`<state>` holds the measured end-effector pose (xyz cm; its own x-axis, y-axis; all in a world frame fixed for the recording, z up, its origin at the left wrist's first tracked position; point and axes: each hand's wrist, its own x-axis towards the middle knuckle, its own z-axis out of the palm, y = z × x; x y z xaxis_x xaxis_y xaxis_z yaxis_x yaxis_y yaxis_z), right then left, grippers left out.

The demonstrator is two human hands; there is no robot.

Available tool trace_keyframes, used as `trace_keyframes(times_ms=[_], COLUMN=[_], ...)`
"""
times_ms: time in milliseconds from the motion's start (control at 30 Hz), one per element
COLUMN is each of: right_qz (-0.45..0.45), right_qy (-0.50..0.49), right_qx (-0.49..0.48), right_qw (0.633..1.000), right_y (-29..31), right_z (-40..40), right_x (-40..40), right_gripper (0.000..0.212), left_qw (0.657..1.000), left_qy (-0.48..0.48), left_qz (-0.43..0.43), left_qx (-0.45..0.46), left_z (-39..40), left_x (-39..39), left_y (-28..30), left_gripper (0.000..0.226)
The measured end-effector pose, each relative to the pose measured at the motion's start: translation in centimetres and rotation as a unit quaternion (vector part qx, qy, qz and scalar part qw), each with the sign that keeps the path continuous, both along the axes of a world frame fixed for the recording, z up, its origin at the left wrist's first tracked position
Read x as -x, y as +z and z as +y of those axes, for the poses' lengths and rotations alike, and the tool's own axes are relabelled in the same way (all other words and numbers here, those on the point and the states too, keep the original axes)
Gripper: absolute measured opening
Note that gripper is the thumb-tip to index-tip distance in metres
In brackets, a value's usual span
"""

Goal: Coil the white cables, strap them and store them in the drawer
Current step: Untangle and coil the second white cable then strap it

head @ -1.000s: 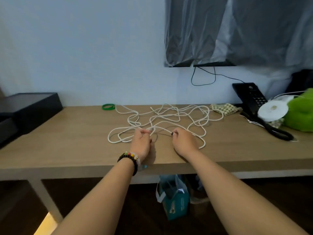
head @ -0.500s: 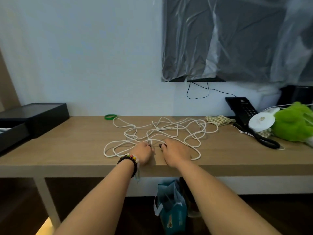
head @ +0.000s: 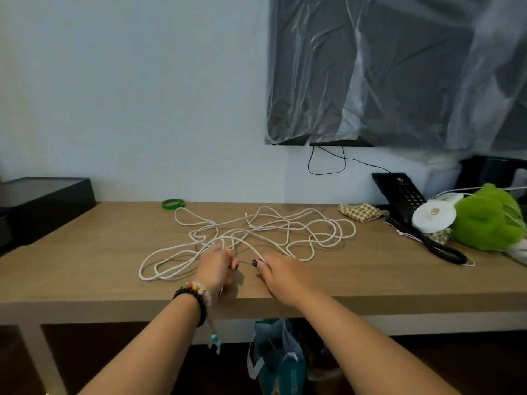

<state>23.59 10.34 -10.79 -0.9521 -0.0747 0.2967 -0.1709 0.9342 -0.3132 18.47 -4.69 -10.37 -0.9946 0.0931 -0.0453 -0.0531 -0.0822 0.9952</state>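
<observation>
Wide wooden tabletop (head: 85,252) under everything, taken here as the landmark. Spread over its middle, the white cables (head: 273,226) in 1 loose tangle, uncoiled, long axis running left to right across the tabletop, from near loops at the left to wider loops at the right. Beyond the tangle, at the back edge of the tabletop, a green band (head: 172,203). At the right end of the tabletop, a black telephone (head: 405,195), a white round disc (head: 433,216) and a green plush toy (head: 490,220), all well apart from the tangle.

At the near edge of the tabletop, both hands side by side, close but not touching. Left hand (head: 216,267): fingers curled together, pinching a strand at the near side of the tangle. Right hand (head: 281,276): fingers bent, thumb and forefinger closed on a strand that arches up and away toward the left hand.

Judged as the very start: finding an end or a first loop, no coil made yet, no strap on.

Relation that matters: whole tangle lying away from the fingers, toward the wall, with more slack rightward. Right hand therefore nearer to the bulk; left hand better placed to anchor. Probably pulling toward the body needed, slowly, because of crossings in the middle that could tighten into a knot.
</observation>
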Motion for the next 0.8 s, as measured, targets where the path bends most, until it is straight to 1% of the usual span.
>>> trace_keyframes(times_ms=[100, 167, 200, 267, 300, 333, 400, 467, 533, 567, 600, 700, 800], right_qz=[0.007, 0.015, 0.016, 0.013, 0.013, 0.009, -0.006, -0.014, -0.009, -0.005, 0.002, 0.028, 0.05], right_qy=[0.001, -0.011, -0.021, -0.037, -0.037, -0.033, -0.022, -0.015, -0.026, -0.038, -0.047, -0.068, -0.079], right_qx=[-0.009, -0.007, 0.001, 0.05, 0.08, 0.1, 0.092, 0.071, 0.062, 0.061, 0.061, 0.043, 0.029], right_qw=[1.0, 1.0, 1.0, 0.998, 0.996, 0.994, 0.995, 0.997, 0.998, 0.997, 0.997, 0.996, 0.995], right_y=[-0.2, -0.7, -1.0, -1.7, -1.7, -1.7, -1.4, -1.1, -1.2, -1.3, -1.4, -1.7, -2.0], right_z=[0.0, 0.1, 0.2, 0.5, 0.6, 0.8, 1.6, 2.6, 3.7, 4.3, 4.8, 5.9, 6.9], right_x=[0.0, 0.6, 1.1, 2.1, 2.4, 2.8, 3.8, 5.2, 6.9, 7.9, 9.0, 11.9, 14.8], right_gripper=[0.035, 0.034, 0.031, 0.024, 0.029, 0.039, 0.05, 0.053, 0.05, 0.048, 0.047, 0.046, 0.042], left_qw=[0.999, 0.993, 0.982, 0.948, 0.932, 0.922, 0.906, 0.885, 0.873, 0.878, 0.89, 0.939, 0.966], left_qy=[-0.001, 0.008, 0.014, 0.014, 0.008, -0.001, -0.035, -0.081, -0.103, -0.102, -0.098, -0.055, 0.006], left_qz=[0.011, 0.062, 0.099, 0.17, 0.198, 0.222, 0.268, 0.314, 0.346, 0.349, 0.343, 0.29, 0.227], left_qx=[0.035, 0.103, 0.159, 0.27, 0.303, 0.318, 0.327, 0.333, 0.328, 0.313, 0.283, 0.179, 0.126], left_z=[0.0, 0.2, 0.5, 1.2, 1.4, 1.6, 1.7, 1.8, 1.5, 1.4, 1.4, 1.8, 3.1], left_x=[0.0, 0.0, 0.0, 0.0, 0.1, 0.2, 0.0, -0.4, -0.1, 0.5, 1.3, 4.8, 8.8], left_y=[0.0, -0.2, -0.3, -0.5, -0.6, -0.6, -0.9, -1.2, -1.1, -0.9, -0.5, 0.6, 1.1], left_gripper=[0.021, 0.02, 0.022, 0.029, 0.032, 0.034, 0.036, 0.038, 0.04, 0.04, 0.04, 0.047, 0.044])
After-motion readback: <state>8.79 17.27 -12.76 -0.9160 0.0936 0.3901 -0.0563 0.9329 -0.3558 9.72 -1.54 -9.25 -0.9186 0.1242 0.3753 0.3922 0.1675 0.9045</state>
